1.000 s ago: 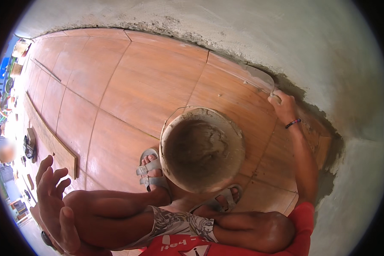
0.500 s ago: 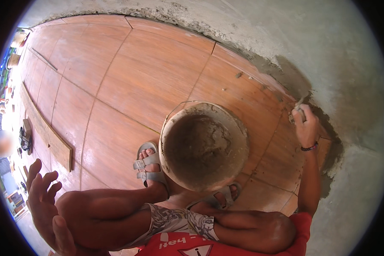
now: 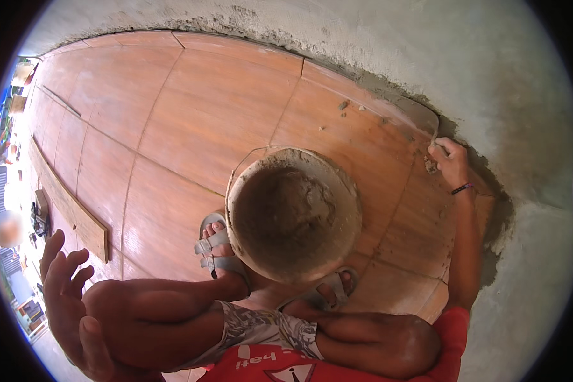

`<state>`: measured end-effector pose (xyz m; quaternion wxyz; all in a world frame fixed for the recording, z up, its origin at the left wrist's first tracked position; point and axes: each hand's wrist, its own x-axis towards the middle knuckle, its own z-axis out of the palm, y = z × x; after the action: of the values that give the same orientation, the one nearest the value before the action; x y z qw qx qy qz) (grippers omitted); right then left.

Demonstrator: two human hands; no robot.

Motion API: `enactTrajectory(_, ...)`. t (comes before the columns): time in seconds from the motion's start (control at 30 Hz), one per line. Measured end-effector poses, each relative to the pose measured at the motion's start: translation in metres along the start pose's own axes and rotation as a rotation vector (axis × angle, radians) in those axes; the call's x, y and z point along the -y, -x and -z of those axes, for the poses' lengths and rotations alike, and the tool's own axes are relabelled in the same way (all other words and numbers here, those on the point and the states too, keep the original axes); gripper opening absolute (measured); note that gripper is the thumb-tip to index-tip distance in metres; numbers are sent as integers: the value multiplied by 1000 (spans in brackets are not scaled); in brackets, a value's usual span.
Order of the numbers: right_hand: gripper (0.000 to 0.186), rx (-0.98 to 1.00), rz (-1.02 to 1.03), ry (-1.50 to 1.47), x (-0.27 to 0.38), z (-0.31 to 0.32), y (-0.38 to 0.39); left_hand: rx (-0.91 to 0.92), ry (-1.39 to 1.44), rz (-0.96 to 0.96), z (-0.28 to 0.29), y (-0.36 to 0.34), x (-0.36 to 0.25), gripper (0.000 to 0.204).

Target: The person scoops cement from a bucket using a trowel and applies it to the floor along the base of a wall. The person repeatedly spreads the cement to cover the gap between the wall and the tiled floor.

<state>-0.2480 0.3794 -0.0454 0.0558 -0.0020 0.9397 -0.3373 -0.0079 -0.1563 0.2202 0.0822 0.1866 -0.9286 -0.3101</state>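
Keeping the trowel low and evenly pressed should give a neat joint where it lies, between skirting tile and wall. The right hand grasps its handle; the left hand, fingers spread, holds nothing.

Building site: mortar bucket, rough unfinished wall

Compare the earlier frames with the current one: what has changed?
Over the last second, the right hand has shifted rightward along the wall, keeping its grip on the trowel. More mortar crumbs now lie on the tiled floor. Nothing was newly gripped or released. The bucket stayed put, and the left hand remains open and raised.
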Motion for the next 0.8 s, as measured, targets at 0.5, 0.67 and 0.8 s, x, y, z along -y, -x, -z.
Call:
enactTrajectory(0.5,22,-15,169,373,68,-37,30,40,111,-102,5,1,15,71)
enactTrajectory(0.67,25,-72,144,234,64,-30,-9,93,-68,95,10,1,-2,77)
enactTrajectory(0.8,27,-24,42,105,51,5,-6,91,-150,130,10,3,-6,76)
